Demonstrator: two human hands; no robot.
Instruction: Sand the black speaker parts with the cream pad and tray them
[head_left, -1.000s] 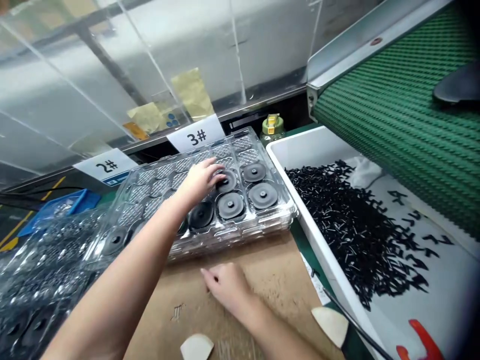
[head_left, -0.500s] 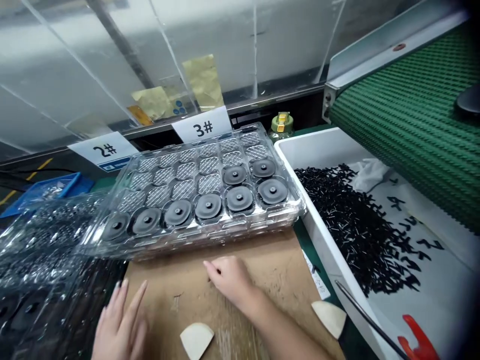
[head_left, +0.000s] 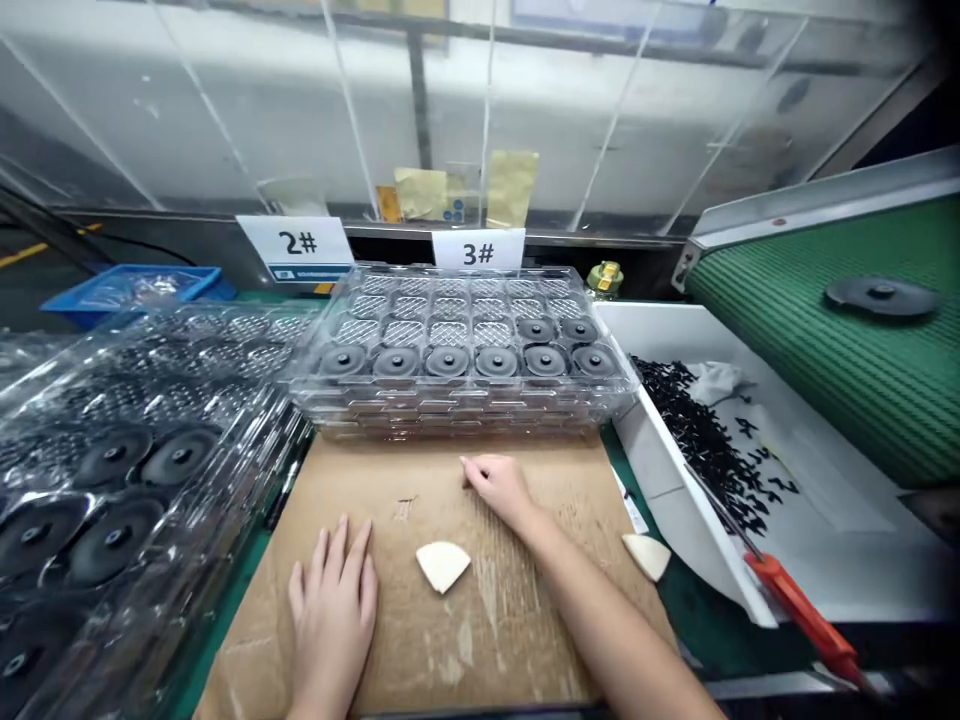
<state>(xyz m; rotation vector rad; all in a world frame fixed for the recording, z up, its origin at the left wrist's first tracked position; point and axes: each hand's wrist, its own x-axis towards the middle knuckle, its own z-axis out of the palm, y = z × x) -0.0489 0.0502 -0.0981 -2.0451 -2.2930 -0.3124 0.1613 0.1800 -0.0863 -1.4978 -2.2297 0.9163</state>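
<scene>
My left hand (head_left: pixel 334 610) lies flat on a sheet of brown cardboard (head_left: pixel 360 480), fingers spread, holding nothing. To its right is a cream wedge-shaped piece (head_left: pixel 442 566). Farther forward, my right hand (head_left: pixel 501 486) rests on the cardboard with its fingers curled closed; whatever they may hold is hidden. Beyond it stands a stack of clear plastic trays (head_left: pixel 450 410). The top tray carries round black discs, each with a small central knob, such as this disc (head_left: pixel 496 362), along its front row and at the right of the second row.
At left, more clear trays (head_left: pixel 247 400) hold black discs. A white bin (head_left: pixel 637 440) with small black parts (head_left: pixel 697 430) stands right, a red-handled tool (head_left: pixel 802 610) across its edge. A black disc (head_left: pixel 881 295) lies on the green belt (head_left: pixel 795 330). Another cream wedge (head_left: pixel 646 556) sits near the cardboard's right edge.
The view has levelled and pulled back, showing more of the belt with its disc. My left hand has gone from raised and blurred to flat on the cardboard. My right hand stays curled.
</scene>
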